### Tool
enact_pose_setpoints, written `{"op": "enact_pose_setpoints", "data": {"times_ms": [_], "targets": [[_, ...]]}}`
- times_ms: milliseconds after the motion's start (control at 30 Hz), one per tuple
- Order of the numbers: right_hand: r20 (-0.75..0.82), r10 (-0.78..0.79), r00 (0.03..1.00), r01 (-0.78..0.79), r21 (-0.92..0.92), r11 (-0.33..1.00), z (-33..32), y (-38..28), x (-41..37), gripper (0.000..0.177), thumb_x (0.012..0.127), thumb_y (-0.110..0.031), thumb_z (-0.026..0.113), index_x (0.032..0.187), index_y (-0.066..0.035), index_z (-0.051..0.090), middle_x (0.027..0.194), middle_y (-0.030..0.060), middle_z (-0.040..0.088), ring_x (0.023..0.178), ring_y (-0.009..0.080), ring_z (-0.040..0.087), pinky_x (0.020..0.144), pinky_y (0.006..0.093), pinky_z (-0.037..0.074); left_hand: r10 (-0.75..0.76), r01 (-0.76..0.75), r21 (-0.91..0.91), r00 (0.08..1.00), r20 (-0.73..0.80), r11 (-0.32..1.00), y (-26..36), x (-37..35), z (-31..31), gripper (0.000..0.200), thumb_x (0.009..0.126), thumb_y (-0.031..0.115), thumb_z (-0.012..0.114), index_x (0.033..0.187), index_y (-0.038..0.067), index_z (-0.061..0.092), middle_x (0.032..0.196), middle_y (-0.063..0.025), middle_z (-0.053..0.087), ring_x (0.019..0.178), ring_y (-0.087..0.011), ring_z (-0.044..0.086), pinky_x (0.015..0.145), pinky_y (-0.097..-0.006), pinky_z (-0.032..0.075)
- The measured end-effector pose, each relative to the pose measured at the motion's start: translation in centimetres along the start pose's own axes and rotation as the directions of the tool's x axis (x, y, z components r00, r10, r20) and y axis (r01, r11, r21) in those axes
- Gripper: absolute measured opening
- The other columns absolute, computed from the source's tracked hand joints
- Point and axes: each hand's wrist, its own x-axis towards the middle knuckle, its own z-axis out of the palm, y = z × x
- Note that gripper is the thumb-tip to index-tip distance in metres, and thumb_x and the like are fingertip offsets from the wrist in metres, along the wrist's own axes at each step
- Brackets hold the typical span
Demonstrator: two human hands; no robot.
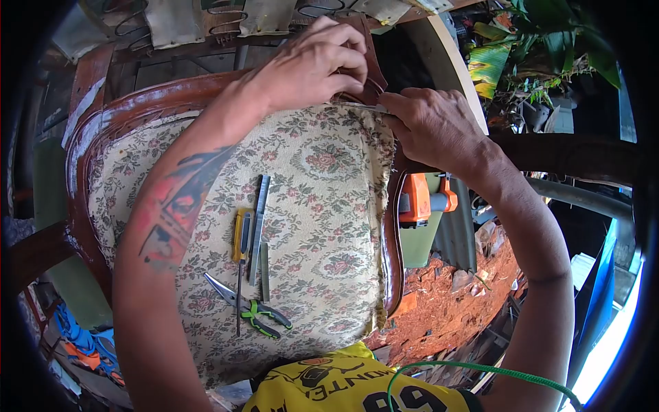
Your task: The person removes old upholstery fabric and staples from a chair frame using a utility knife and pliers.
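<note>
Floral upholstery fabric point(309, 226) covers a chair part with a reddish-brown wooden frame point(82, 137). At the fabric's upper edge my left hand point(312, 65) has its fingers curled and pressed together near the wood; what they hold, if anything, is hidden. My right hand point(436, 127) is closed around a thin metal tool point(367, 106), whose shaft lies along that edge toward my left hand. On the fabric lie a yellow-handled tool point(241, 237), metal staple strips point(259, 230) and green-and-black pliers point(257, 314).
An orange tool point(419, 199) sits right of the frame. A dark wooden bar point(570, 158) extends right beyond my right wrist. Springs and webbing point(175, 20) line the top. A green cord point(480, 369) crosses the lower right, and plants point(542, 55) stand upper right.
</note>
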Motion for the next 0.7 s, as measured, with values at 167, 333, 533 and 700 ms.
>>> {"op": "enact_pose_setpoints", "data": {"times_ms": [167, 333, 533, 700], "targets": [[0.019, 0.036, 0.999, -0.036, 0.014, 0.999, 0.4, 0.1, -0.2, 0.018, 0.093, -0.01, 0.067, 0.111, -0.007, 0.07, 0.093, 0.0134, 0.077, 0.088, 0.0335, 0.079, 0.078, 0.0483, 0.064, -0.252, 0.245, 0.079, 0.963, 0.099, 0.966, 2.3, -4.9, -1.2, 0.013, 0.095, 0.021, 0.076, 0.092, 0.009, 0.076, 0.099, -0.0065, 0.071, 0.104, -0.0272, 0.067, 0.096, -0.0419, 0.048], [0.039, 0.024, 0.999, -0.023, -0.01, 1.0, -0.1, 0.2, 0.1, 0.021, 0.092, -0.009, 0.067, 0.113, -0.007, 0.07, 0.094, 0.013, 0.078, 0.088, 0.0341, 0.078, 0.077, 0.0485, 0.063, -0.242, 0.237, 0.111, 0.969, 0.042, 0.965, 1.7, -6.8, 0.7, 0.008, 0.096, 0.013, 0.074, 0.095, 0.007, 0.069, 0.094, -0.0062, 0.068, 0.096, -0.0279, 0.065, 0.086, -0.043, 0.046], [0.007, 0.008, 1.0, -0.008, -0.008, 1.0, 0.3, 0.7, -0.2, 0.023, 0.089, -0.008, 0.068, 0.112, -0.008, 0.072, 0.093, 0.0124, 0.078, 0.087, 0.0334, 0.079, 0.075, 0.0483, 0.063, -0.2, 0.2, 0.133, 0.98, -0.013, 0.971, 1.6, -7.1, 1.1, 0.003, 0.1, 0.009, 0.068, 0.1, 0.008, 0.065, 0.095, -0.0056, 0.061, 0.095, -0.0282, 0.062, 0.088, -0.0425, 0.044], [0.001, 0.028, 1.0, -0.028, -0.032, 0.999, 0.2, 0.4, -0.7, 0.022, 0.09, -0.008, 0.069, 0.111, -0.01, 0.073, 0.092, 0.0105, 0.077, 0.087, 0.0331, 0.078, 0.074, 0.0489, 0.062, -0.228, 0.227, 0.094, 0.974, 0.005, 0.969, 1.4, -7.2, 1.1, 0.003, 0.101, 0.011, 0.067, 0.1, 0.009, 0.065, 0.095, -0.0051, 0.063, 0.097, -0.0279, 0.063, 0.089, -0.0425, 0.044]]}}
